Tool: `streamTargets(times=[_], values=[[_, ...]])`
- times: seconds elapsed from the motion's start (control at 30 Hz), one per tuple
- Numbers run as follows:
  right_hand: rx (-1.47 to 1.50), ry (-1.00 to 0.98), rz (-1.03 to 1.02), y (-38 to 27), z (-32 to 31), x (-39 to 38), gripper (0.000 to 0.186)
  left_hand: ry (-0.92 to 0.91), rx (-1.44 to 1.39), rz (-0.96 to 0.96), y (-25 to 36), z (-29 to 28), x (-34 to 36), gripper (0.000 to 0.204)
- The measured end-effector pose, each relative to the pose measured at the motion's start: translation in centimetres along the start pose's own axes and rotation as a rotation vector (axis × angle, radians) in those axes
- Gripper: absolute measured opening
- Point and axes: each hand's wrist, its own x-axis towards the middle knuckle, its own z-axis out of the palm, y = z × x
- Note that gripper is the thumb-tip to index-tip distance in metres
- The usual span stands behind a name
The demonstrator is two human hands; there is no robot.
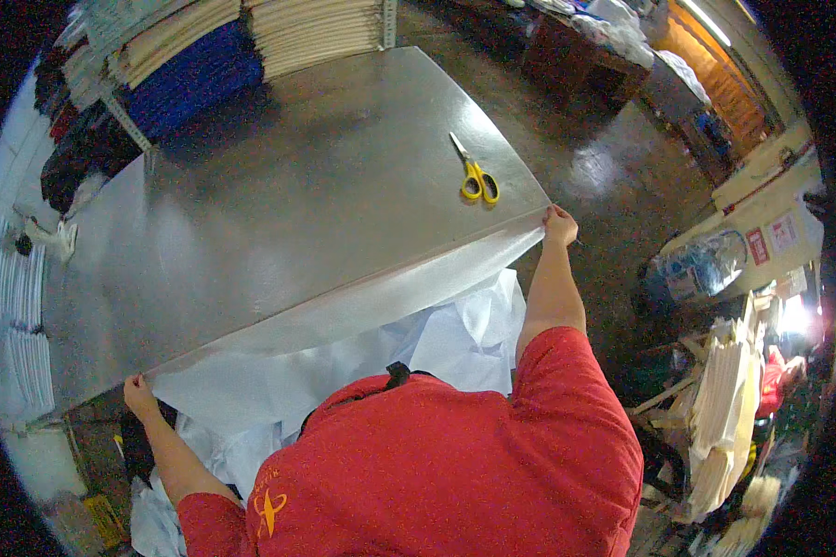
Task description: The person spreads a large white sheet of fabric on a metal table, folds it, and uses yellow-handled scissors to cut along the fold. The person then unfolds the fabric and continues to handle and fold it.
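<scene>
My arms are spread wide along the near edge of a grey metal-looking table [297, 186]. My left hand [140, 397] is closed at the near left edge, pinching a corner of a white fabric sheet [269, 362]. At the right corner of the table, my right hand [559, 226] pinches the sheet's other end. Between the two hands the sheet is stretched along the table edge and hangs down in front of me, with loose folds bunched below. Scissors [479, 181] with yellow handles lie on the tabletop near my right hand, blades pointing away.
Stacks of folded cream cloth [318, 37] and blue cloth [195, 79] stand beyond the table's far side. White stacks [19, 288] are at the far left. To the right, beyond the floor [613, 167], are wooden slats [720, 418] and a plastic-wrapped bundle [701, 267].
</scene>
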Motion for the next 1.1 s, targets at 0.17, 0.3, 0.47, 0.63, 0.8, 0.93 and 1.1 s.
streamTargets(times=[0.17,0.3,0.47,0.63,0.8,0.93,1.1], values=[[-0.060,0.013,-0.084,-0.5,-1.4,-0.8,0.027,-0.072,-0.229,-0.140,3.8,1.1,-2.1,0.021],[0.106,0.271,-0.155,1.2,-1.1,-7.2,0.042,-0.546,-0.261,0.485,12.7,2.7,-9.4,0.023],[0.673,-0.849,0.150,-1.5,0.1,-29.5,0.037,-0.753,-0.707,0.605,24.3,1.8,-13.4,0.016],[0.429,-1.609,-0.892,-11.6,-3.5,-44.7,0.035,-0.697,-0.580,0.680,29.1,-3.4,-12.5,0.018],[-0.095,-1.528,-1.162,-17.2,-6.4,-47.1,0.022,-0.674,-0.557,0.644,28.0,-5.1,-12.3,0.016],[-0.189,-1.533,-1.186,-17.6,-9.0,-48.2,0.019,-0.808,-0.703,0.646,24.8,-4.1,-13.2,0.017],[-0.117,-1.315,-1.265,-19.3,-12.5,-42.8,0.015,-0.737,-0.636,0.676,20.2,1.4,-13.4,0.017]])
